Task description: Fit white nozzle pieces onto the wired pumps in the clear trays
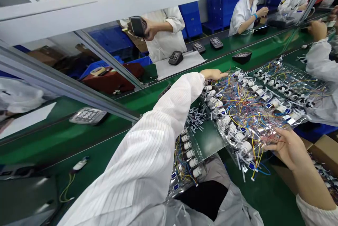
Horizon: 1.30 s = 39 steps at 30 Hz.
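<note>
A clear plastic tray [256, 113] spans the space between my hands, filled with rows of small white cylindrical parts and tangled red, yellow and blue wires. My left hand [212, 74] is at its far left corner, index finger stretched along the edge and the other fingers mostly hidden. At the near right edge, my right hand [286, 145] grips the tray, with thumb and fingers beside the wires. Another tray [196, 145] of wired parts lies under my left forearm. Loose white plastic ties [196, 117] are heaped just beyond it.
Black digital display devices [175, 57] stand along the green conveyor [148, 92]. A metal frame [105, 95] crosses at left. A further wired-parts tray [293, 78] sits to the right, near a co-worker's sleeve [320, 57]. A cardboard box [326, 152] is at lower right.
</note>
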Motion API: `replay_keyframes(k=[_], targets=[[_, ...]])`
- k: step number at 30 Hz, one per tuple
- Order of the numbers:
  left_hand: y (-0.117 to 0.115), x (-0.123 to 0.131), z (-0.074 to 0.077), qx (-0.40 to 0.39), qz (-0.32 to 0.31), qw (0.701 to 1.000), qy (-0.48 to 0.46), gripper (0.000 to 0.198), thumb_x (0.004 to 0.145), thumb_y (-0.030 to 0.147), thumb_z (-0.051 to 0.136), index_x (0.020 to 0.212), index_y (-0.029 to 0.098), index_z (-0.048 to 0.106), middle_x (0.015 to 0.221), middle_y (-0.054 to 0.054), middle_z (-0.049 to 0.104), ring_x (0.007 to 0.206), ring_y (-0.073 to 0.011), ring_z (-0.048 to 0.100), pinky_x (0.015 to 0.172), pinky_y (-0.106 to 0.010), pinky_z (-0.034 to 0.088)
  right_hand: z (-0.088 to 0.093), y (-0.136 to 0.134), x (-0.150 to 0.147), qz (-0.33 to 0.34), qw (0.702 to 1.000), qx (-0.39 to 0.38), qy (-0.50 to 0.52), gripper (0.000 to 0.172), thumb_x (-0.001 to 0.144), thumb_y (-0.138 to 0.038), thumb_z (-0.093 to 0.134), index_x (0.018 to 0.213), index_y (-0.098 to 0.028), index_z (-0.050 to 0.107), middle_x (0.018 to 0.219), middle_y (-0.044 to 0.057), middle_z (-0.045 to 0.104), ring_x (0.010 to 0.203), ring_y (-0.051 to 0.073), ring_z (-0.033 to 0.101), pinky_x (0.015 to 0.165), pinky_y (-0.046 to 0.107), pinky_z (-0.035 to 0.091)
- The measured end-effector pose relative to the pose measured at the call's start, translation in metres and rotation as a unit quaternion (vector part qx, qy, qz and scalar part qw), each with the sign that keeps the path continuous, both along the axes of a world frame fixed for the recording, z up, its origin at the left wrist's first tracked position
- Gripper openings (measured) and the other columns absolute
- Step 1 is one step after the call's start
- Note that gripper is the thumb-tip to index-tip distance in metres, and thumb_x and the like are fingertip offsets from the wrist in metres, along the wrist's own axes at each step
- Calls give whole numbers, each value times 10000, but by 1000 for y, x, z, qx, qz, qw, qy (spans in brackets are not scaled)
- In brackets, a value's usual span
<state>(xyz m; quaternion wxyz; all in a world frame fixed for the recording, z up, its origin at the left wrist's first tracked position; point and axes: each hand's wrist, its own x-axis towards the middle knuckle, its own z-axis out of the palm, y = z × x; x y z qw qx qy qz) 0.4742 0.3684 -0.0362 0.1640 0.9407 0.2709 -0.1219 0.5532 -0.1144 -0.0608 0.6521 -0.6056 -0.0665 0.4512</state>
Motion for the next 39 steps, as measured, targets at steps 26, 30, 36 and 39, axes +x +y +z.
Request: replay_keyframes(k=[26,30,36,39], targets=[[-24,-35,-20,-14,82,996,-13,889,905,863,360,1328,135,646,1375,-208,683,1204,-336,668,1082,-407,457,-40,-50,14,102,980,-155,-75,476,793,-601,808,925,-182,624,709,98,705,544,243,715,448,307,583],[-16,-88,2,17,163,937,-308,749,971,742,465,1288,86,635,1242,-228,709,1169,-302,648,1104,-452,433,-48,-72,18,97,978,-157,-97,515,842,-668,738,957,-174,648,746,94,718,531,202,685,450,281,556],[-142,-274,20,33,146,844,-515,431,1044,457,526,1358,163,554,1314,-162,647,1178,-230,644,1063,-410,506,-110,-113,5,-32,996,-85,-15,493,887,-635,669,673,-225,497,469,-44,402,331,99,364,330,226,314],[-236,-379,4,53,103,902,-417,323,1020,335,569,1311,195,592,1308,-138,659,1247,-253,620,1114,-460,492,-160,-126,-31,85,987,-135,7,581,796,-668,733,586,-218,430,427,-76,293,325,70,230,344,219,226]])
